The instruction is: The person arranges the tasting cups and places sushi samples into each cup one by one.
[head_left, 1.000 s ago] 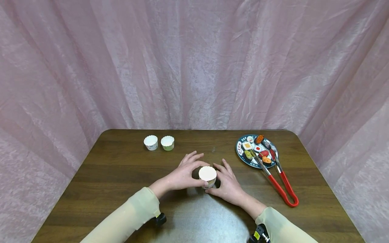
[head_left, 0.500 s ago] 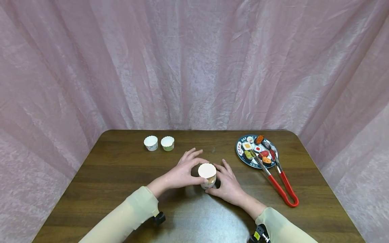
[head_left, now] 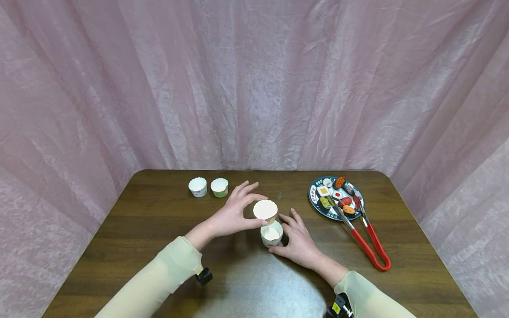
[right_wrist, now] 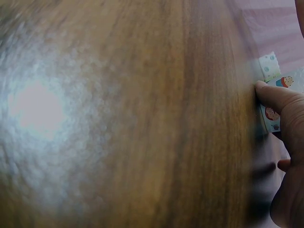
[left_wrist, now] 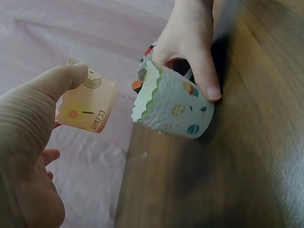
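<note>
My left hand (head_left: pixel 234 214) pinches a peach paper baking cup (left_wrist: pixel 88 107) by its side, thumb in front. Printed on it are a sleepy face and the word "sleepyy". It is tilted in the left wrist view and apart from a white paper baking cup (head_left: pixel 271 236) below. My right hand (head_left: pixel 299 245) holds that white cup upright on the table, thumb at its base and fingers at the far side. Cupcake and cookie pictures cover its wall (left_wrist: pixel 183 111), and layered scalloped rims show at its top. In the right wrist view my thumb (right_wrist: pixel 278 97) presses its printed side.
Two more baking cups, one bluish-white (head_left: pixel 197 187) and one green (head_left: pixel 219 188), stand at the back left. At the right, a round blue plate (head_left: pixel 313 201) bears several sushi pieces. Red-handled tongs (head_left: pixel 371 251) lean on it. A pink curtain (head_left: pixel 254 88) hangs behind the table.
My left hand has lifted the peach cup up and slightly left, out of the white cup, whose inside is now exposed. My right hand has stayed put.
</note>
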A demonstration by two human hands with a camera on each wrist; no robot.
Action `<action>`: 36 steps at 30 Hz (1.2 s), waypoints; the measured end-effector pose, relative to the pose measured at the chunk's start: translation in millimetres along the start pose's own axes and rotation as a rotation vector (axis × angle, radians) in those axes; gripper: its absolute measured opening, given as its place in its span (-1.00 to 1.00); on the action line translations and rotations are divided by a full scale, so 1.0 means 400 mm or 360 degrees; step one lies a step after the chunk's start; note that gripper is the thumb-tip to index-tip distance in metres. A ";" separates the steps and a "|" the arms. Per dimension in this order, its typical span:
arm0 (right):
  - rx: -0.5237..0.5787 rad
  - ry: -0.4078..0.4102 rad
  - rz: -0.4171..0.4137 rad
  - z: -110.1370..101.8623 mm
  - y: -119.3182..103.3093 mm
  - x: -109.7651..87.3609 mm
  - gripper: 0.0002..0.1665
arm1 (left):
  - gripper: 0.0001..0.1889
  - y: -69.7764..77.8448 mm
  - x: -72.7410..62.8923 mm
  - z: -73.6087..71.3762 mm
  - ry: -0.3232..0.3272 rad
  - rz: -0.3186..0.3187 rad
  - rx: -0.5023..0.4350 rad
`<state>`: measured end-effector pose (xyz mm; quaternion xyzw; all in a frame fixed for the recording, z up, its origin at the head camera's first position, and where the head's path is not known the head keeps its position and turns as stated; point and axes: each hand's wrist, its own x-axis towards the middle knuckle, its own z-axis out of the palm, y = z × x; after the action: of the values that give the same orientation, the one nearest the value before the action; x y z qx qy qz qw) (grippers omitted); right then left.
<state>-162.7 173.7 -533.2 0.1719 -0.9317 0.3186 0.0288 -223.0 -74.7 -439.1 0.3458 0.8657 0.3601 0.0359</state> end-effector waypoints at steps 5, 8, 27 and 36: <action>0.0009 0.0019 -0.0020 0.002 0.000 -0.001 -0.30 | -0.31 -0.014 0.006 -0.016 0.0042 0.0000 0.0048; 0.0013 0.0023 -0.0026 0.003 0.002 0.000 -0.37 | -0.31 -0.029 0.012 -0.026 0.0071 -0.0016 0.0109; 0.0034 0.0022 -0.0007 0.004 0.004 -0.003 -0.41 | -0.26 -0.162 0.065 -0.071 0.0218 -0.0334 0.0446; 0.0037 0.0016 0.0007 0.004 0.003 -0.002 -0.41 | -0.27 -0.207 0.091 -0.062 0.0174 -0.0437 0.0612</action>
<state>-162.4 173.7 -535.1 0.1685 -0.9282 0.3305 0.0308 -305.6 -108.5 -467.8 0.2053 0.9579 0.1986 -0.0288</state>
